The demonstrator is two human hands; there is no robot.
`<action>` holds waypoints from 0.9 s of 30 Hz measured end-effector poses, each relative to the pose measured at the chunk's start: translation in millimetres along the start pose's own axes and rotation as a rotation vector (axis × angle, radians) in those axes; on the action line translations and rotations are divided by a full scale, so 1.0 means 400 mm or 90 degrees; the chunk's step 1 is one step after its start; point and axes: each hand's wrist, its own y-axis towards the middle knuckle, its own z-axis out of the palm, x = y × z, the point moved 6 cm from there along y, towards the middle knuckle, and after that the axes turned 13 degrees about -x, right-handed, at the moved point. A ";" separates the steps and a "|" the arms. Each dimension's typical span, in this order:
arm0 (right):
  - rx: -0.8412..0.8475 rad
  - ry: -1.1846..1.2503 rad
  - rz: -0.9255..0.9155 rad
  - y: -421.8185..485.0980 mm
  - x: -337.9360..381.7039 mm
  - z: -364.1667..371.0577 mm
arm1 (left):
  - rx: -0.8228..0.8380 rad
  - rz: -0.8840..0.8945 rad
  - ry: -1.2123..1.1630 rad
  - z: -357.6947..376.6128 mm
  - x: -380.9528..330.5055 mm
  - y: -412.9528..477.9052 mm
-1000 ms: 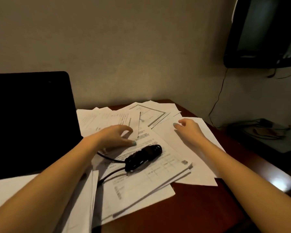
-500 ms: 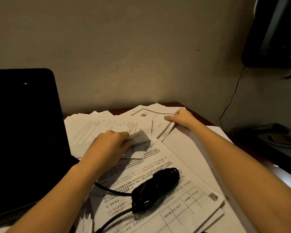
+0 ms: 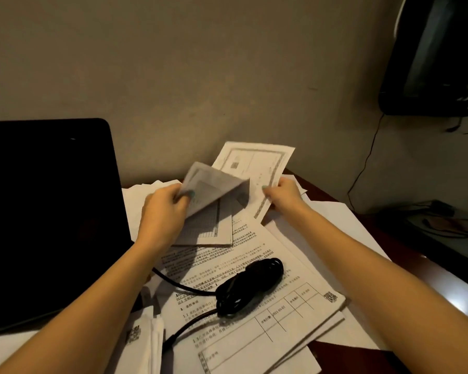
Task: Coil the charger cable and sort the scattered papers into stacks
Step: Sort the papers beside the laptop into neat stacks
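Two sheets are handled over the far end of a paper-strewn desk [image 3: 443, 287], the sorting being judged as under way. A bordered sheet [image 3: 254, 163] is pinched at its near right edge by the right hand [image 3: 281, 194], so that its long axis is tipped up and away toward the wall. A gridded sheet [image 3: 216, 184] is gripped by the curled fingers of the left hand [image 3: 162, 211] just to the left. Its far part is bent over and raised, and its free corner is lapped in front of the bordered sheet's lower edge (whether the two actually touch cannot be told). Both hands are thus occupied, and neither is open. The charger cable [image 3: 249, 284] is seen well on the near side of them, between the two forearms, wound into a loose black bundle and laid on a printed form [image 3: 268, 327]. The bundle's long axis is run diagonally from near left to far right, and two leads are trailed off its near-left end toward the left forearm and the dark laptop [image 3: 46, 211]. It is placed about as near to one hand as to the other. The remaining papers [image 3: 343, 233] are spread beneath in overlapping layers. The next move is judged to turn on the short sideways gap between the raised sheets: little travel would be needed to bring them together, whereas the cable could be reached only by a freed hand drawn back toward the body.
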 end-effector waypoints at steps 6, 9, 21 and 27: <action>-0.160 0.028 -0.153 -0.015 0.140 -0.186 | -0.085 -0.064 -0.205 -0.038 -0.033 0.038; -0.202 0.070 -0.208 -0.054 0.210 -0.279 | -0.084 -0.078 -0.294 -0.046 -0.062 0.051; -0.235 0.206 -0.270 -0.189 0.356 -0.584 | -0.056 -0.061 -0.477 -0.155 -0.244 0.038; -0.215 0.313 -0.168 -0.210 0.290 -0.609 | -0.115 -0.158 -0.522 -0.186 -0.197 0.046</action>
